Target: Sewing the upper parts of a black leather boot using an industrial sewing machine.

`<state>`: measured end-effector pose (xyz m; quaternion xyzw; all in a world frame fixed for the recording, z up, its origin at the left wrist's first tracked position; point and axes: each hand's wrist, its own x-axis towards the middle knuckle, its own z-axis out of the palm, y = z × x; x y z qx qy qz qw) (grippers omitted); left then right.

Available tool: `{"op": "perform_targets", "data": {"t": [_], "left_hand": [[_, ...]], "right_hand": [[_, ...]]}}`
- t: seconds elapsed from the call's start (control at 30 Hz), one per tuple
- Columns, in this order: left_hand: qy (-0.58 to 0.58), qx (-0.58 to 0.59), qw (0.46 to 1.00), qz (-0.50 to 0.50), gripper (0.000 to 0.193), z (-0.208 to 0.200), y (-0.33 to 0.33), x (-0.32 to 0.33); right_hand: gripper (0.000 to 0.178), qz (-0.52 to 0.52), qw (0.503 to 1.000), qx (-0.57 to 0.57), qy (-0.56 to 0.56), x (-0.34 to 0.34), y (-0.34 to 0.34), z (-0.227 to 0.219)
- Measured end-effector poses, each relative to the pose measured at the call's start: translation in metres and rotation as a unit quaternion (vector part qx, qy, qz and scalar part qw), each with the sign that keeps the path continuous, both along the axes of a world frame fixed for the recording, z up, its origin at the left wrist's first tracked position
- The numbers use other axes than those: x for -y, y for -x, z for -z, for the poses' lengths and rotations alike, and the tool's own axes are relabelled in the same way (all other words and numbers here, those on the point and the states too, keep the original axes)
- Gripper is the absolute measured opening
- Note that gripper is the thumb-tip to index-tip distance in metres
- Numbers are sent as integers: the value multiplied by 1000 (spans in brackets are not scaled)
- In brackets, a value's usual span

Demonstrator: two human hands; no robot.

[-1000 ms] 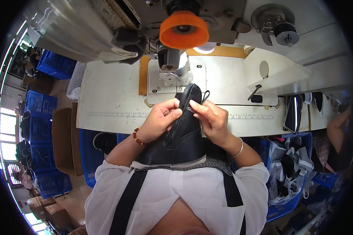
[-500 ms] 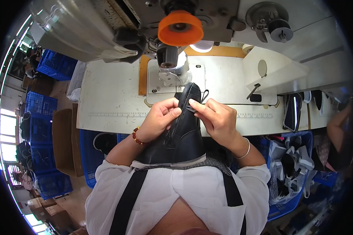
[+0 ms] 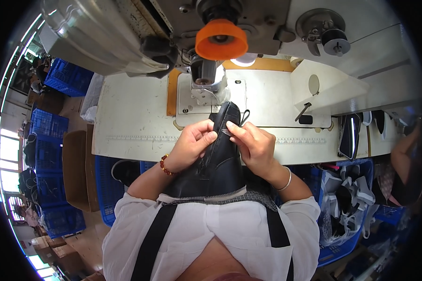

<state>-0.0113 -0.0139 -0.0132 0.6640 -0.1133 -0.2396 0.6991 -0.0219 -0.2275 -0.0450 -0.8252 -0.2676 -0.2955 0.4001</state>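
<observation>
A black leather boot upper (image 3: 222, 171) lies between my hands, its wide end toward my chest with a zigzag-cut pale edge. Its narrow end points at the sewing machine's needle area (image 3: 206, 91), and a small black loop (image 3: 245, 115) sticks out on the right. My left hand (image 3: 196, 143) is closed, gripping the upper's left side between thumb and bent fingers. With thumb and forefinger pinched, my right hand (image 3: 255, 145) holds the seam area near the narrow end. A small dark flap or strip shows at those fingertips; its kind is unclear.
An orange cup-shaped part (image 3: 221, 40) hangs from the machine head. A ruler strip (image 3: 140, 138) runs along the white table. Blue crates (image 3: 51, 164) stand at left, and a blue basket (image 3: 344, 255) of shoe parts at right. Another person's arm (image 3: 402, 152) shows far right.
My right hand has shifted slightly left and its fingers have curled closer together at the seam. The left hand keeps its grip. The whole view has shifted a little.
</observation>
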Motion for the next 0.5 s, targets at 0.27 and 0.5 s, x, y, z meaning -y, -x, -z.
{"op": "perform_targets", "data": {"t": [0.27, 0.5], "left_hand": [[3, -12, 1000, -6, 13, 3, 2, 0], [-7, -11, 1000, -5, 15, 2, 1, 0]], "right_hand": [[35, 1, 998, -23, -66, -3, -2, 1], [35, 12, 999, -36, 0, 8, 4, -12]]}}
